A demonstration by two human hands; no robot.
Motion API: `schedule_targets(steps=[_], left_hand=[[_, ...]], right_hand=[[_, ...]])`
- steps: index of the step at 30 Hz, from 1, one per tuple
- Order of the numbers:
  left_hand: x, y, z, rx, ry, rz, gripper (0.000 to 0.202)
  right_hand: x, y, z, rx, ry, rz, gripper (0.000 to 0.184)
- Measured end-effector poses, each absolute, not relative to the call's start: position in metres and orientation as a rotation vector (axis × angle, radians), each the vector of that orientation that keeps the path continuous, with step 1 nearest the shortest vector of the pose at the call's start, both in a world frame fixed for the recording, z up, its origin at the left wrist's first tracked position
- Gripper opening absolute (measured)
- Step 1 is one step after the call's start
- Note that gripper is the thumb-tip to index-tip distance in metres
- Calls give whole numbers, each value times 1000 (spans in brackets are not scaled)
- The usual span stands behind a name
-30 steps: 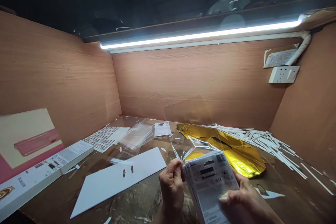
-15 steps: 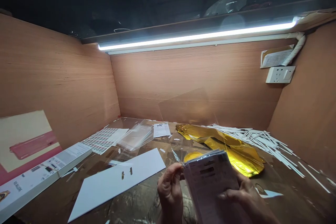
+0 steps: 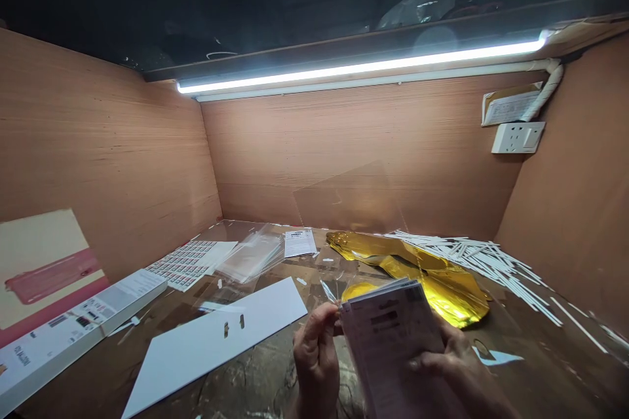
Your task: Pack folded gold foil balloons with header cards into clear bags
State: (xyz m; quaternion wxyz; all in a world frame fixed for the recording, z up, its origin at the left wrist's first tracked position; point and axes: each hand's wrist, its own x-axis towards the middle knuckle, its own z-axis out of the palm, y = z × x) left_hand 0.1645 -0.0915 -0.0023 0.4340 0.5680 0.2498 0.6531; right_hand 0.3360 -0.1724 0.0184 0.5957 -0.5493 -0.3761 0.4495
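Note:
A stack of printed cards [image 3: 393, 347], with clear plastic edges showing at its top, is held upright in the lower middle. My right hand [image 3: 455, 366] grips its right side, thumb across the front. My left hand [image 3: 317, 353] pinches clear plastic film at the stack's upper left corner. The film's far end is hard to make out. Just behind the stack lie shiny gold foil balloons [image 3: 452, 294], flat and folded.
White sticks [image 3: 484, 258] lie piled at right. At left are a long white box [image 3: 83, 334], a sticker sheet [image 3: 189, 262], clear bags [image 3: 253, 252] and a white board [image 3: 221, 347]. A printed card [image 3: 300, 243] lies at the back, near the wooden wall [image 3: 344, 137].
The view has shifted slightly, so the surroundings sit a little further left. Both hands keep nearly the same hold on the card stack and film.

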Motion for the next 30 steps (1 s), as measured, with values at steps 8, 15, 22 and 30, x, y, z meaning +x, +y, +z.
schedule_targets(steps=[8, 15, 22, 30], left_hand=[[160, -97, 3, 1317, 657, 1608, 10], [158, -85, 27, 1091, 648, 1641, 25], [150, -77, -8, 1278, 712, 1510, 17], [131, -78, 27, 1661, 836, 1329, 59]], right_hand=[[325, -173, 17, -1217, -800, 922, 38], [298, -146, 7, -1202, -840, 704, 29], [285, -125, -4, -1248, -1046, 685, 38], [288, -134, 10, -1407, -1126, 737, 35]])
